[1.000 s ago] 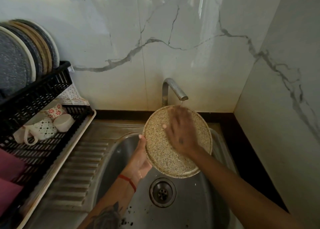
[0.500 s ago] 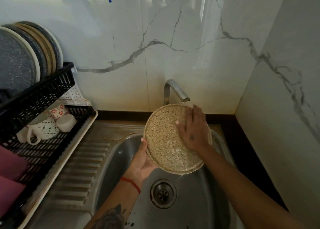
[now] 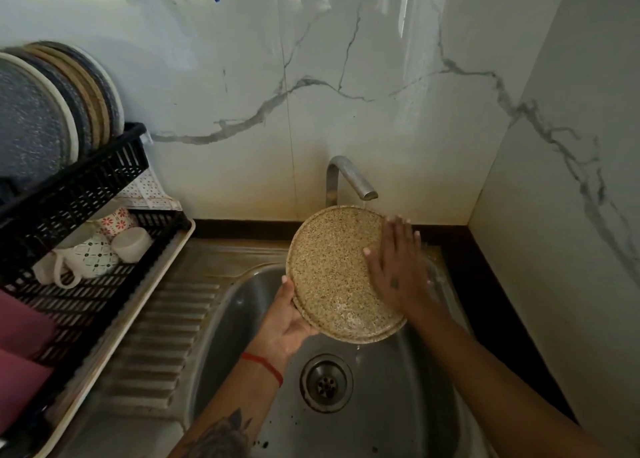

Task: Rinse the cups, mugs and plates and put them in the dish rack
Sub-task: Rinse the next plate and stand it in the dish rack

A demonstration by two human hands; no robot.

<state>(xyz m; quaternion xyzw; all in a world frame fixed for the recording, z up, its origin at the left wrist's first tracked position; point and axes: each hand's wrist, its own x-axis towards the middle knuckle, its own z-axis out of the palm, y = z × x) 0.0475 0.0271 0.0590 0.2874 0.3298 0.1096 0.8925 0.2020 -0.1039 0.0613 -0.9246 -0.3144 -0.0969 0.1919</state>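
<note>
A speckled beige plate (image 3: 329,267) is held tilted over the steel sink (image 3: 228,312), just under the tap (image 3: 349,177), with water dripping off its lower edge. My left hand (image 3: 287,322) grips the plate's lower left rim from beneath. My right hand (image 3: 394,267) lies flat with straight fingers on the plate's right side. The black dish rack (image 3: 69,194) stands at the left. Several dark and beige plates (image 3: 52,111) stand upright in its upper tier. Patterned mugs (image 3: 93,257) and a small white cup (image 3: 131,244) lie in the lower tier.
The sink drain (image 3: 325,383) sits below the plate. A ribbed steel drainboard (image 3: 156,336) runs between sink and rack. A beige tray (image 3: 114,322) holds the rack. Pink cloth (image 3: 20,347) lies at the rack's near end. Marble walls close in behind and right.
My right hand has slid from the middle of the plate's face to its right side. The plate has tipped a little more upright, and water now runs off its bottom edge.
</note>
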